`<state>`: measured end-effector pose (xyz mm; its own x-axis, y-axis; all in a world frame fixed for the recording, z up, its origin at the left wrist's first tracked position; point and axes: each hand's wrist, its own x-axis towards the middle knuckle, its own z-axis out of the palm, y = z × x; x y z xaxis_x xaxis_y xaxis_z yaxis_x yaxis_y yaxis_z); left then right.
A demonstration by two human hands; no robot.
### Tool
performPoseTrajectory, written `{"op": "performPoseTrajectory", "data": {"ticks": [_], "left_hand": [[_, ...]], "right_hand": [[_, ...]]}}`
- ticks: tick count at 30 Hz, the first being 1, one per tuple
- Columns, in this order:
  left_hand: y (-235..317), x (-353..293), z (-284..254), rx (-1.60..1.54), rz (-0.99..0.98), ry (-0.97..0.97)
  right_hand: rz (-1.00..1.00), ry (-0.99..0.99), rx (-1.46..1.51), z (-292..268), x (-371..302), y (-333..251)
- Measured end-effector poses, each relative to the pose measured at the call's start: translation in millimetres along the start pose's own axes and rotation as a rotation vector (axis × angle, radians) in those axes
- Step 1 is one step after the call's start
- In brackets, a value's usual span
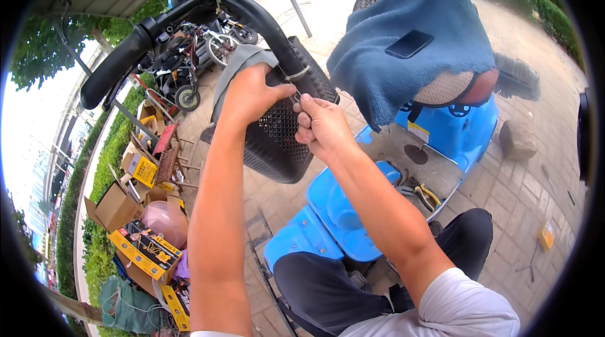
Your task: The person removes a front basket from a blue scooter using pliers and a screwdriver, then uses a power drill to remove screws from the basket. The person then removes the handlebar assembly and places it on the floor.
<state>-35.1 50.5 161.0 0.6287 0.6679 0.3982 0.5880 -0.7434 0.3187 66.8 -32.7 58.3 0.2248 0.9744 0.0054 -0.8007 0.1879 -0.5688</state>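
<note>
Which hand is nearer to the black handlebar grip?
Left. In this picture, the left hand is below and right of the black handlebar grip; the right hand is farther right.

Paving (pixel 529 195) beneath scooter (pixel 340 214) and yellow packet (pixel 546 236)

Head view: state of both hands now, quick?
Left hand: partly curled at the basket; whether it grips cannot be told.
Right hand: closed in a pinch; anything held is too small to tell.
</note>
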Motion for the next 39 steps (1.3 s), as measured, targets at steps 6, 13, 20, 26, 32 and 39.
{"op": "performPoseTrajectory", "data": {"ticks": [6, 13, 20, 26, 32, 39], "left_hand": [[-3, -1, 3, 0.022, -0.008, 0.052], [5, -5, 2, 0.079, -0.028, 0.080], [13, -9, 3, 0.165, -0.013, 0.132], [5, -4, 8, 0.202, 0.023, 0.138], [3, -3, 8, 0.179, 0.020, 0.145], [10, -7, 3, 0.157, -0.044, 0.138]], "right_hand": [[-0.029, 0.022, -0.055, 5, -1, -3], [-0.081, 0.022, -0.141, 1, -3, -5], [-0.096, -0.186, 0.098, -22, 15, 18], [0.022, -0.298, 0.364, -20, 27, 41], [0.198, -0.319, 0.677, -19, 25, 29], [0.081, 0.047, 0.270, 15, -4, -4]]}}
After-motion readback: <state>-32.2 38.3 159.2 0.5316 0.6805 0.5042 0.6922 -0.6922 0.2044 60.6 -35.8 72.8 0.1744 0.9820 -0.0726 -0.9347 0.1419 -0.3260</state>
